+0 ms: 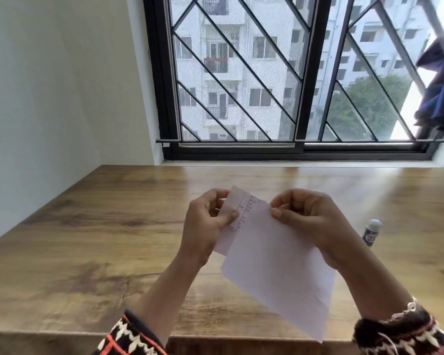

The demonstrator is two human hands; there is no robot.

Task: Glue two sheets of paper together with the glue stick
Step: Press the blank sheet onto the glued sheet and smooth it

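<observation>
Two white sheets are held up over the wooden table [87,239]. My left hand [208,226] pinches the rear sheet [237,203], which carries faint printed lines, at its left edge. The front sheet [274,265] is blank, overlaps the rear one and slants down to the right; my right hand [308,221] pinches its upper right edge between thumb and curled fingers. A capped blue and white glue stick [370,235] lies on the table to the right of my right hand, apart from both hands.
A black-framed window with a diagonal grille [241,85] rises behind the table's far edge. A white wall [49,98] borders the left side. Dark blue cloth [441,93] hangs at the upper right. Patterned sleeves cover both forearms.
</observation>
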